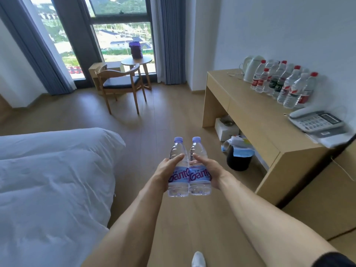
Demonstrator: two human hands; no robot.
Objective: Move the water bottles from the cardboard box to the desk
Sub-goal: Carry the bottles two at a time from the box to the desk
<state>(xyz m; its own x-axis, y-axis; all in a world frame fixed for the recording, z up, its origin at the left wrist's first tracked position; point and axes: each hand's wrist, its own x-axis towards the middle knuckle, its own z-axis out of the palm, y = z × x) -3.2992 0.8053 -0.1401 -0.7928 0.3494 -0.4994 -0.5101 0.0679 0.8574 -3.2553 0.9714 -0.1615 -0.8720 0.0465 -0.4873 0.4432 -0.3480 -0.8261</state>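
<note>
Now mid-carry — my left hand (pixel 167 171) and right hand (pixel 209 171) each grip a bottle (pixel 178 178); next, stand both on the worktop's (pixel 256 120) bare front edge.

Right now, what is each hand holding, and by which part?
Left hand grips the left bottle around its middle; right hand grips the right bottle likewise.

I see the left hand (pixel 167 171) gripping one purple-capped water bottle (pixel 178 168) and the right hand (pixel 209 171) gripping a second (pixel 199 168), both upright, side by side and touching, above the wood floor (pixel 154 120). The desk (pixel 256 120) stands to the right, bearing a row of red-capped bottles (pixel 285 85), a kettle (pixel 250 68) and a telephone (pixel 316 121). A white bed (pixel 52 180) lies left.
</note>
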